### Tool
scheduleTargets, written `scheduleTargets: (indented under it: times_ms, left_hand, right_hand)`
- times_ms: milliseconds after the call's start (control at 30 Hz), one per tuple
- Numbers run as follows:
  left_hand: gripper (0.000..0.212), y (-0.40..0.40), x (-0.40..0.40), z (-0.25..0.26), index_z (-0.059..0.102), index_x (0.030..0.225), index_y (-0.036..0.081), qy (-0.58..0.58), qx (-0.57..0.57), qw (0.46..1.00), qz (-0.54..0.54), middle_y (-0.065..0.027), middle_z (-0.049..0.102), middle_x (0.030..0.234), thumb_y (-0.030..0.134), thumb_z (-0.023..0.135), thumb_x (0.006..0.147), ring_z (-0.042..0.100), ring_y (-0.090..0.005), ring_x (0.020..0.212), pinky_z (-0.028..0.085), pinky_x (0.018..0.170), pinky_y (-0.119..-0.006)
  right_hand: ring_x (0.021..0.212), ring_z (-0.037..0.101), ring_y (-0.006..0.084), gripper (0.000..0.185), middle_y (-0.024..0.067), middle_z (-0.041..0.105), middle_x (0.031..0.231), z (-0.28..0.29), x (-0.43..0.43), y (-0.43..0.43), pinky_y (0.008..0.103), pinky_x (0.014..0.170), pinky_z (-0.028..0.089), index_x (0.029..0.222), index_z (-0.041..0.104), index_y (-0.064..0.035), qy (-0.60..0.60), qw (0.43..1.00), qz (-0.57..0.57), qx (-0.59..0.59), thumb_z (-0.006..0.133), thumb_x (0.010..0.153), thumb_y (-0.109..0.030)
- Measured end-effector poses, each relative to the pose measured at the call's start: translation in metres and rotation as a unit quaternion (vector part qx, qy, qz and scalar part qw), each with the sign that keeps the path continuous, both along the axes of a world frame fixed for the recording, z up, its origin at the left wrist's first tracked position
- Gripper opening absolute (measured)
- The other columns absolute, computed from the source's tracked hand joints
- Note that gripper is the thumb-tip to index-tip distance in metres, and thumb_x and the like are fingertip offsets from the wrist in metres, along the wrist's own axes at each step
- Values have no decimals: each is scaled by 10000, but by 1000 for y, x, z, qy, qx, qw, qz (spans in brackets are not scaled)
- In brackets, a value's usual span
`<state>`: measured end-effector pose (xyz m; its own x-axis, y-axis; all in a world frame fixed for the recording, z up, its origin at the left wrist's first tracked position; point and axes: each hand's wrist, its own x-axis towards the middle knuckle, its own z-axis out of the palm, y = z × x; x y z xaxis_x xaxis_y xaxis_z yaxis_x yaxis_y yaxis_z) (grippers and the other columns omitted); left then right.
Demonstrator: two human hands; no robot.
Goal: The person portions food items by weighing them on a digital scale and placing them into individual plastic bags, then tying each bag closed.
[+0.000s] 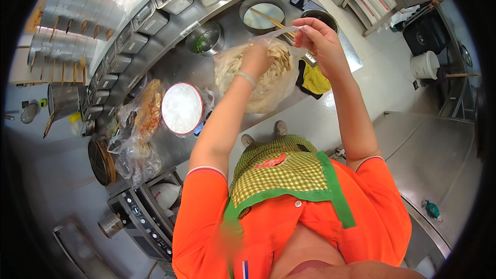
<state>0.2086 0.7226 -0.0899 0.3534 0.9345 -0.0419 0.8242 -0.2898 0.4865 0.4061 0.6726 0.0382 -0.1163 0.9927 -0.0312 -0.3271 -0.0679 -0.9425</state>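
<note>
A clear plastic bag full of pale, flat strips, perhaps noodles or sliced tofu, rests on the steel worktable. My right hand pinches the bag's rim between thumb and fingers, lifting it up and to the right. Down in the bag's mouth, my left hand is among the strips. Its fingers are hidden, so whether it grips any cannot be seen. Behind the bag stands a pot of whitish liquid, with wooden chopsticks lying across it.
Left of the bag are a round, red-rimmed container and a bag of reddish-brown food. A metal bowl holds chopped greens. A phone lies near a dark pot; a yellow-black cloth sits at the table edge. Lidded steel containers line the shelf.
</note>
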Motion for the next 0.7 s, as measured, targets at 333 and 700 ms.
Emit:
scheduleTargets:
  times_ms: [333, 700]
  left_hand:
    - [450, -42, -42, 32, 594, 1213, 45, -297, -84, 949, 59, -124, 657, 1116, 31, 681, 772, 629, -240, 1038, 478, 922, -337]
    - [367, -64, -114, 74, 586, 1217, 11, -578, -213, 775, 144, -53, 633, 1123, -47, 627, 857, 605, -136, 1000, 499, 885, -288]
  right_hand:
    - [948, 587, 99, 276, 20, 654, 953, -19, -25, 5, 264, 927, 435, 1145, 650, -22, -60, 996, 65, 25, 514, 960, -175]
    - [934, 596, 94, 264, 38, 666, 967, -19, -31, 9, 244, 886, 466, 1158, 651, -6, -14, 999, 4, 35, 523, 961, -129]
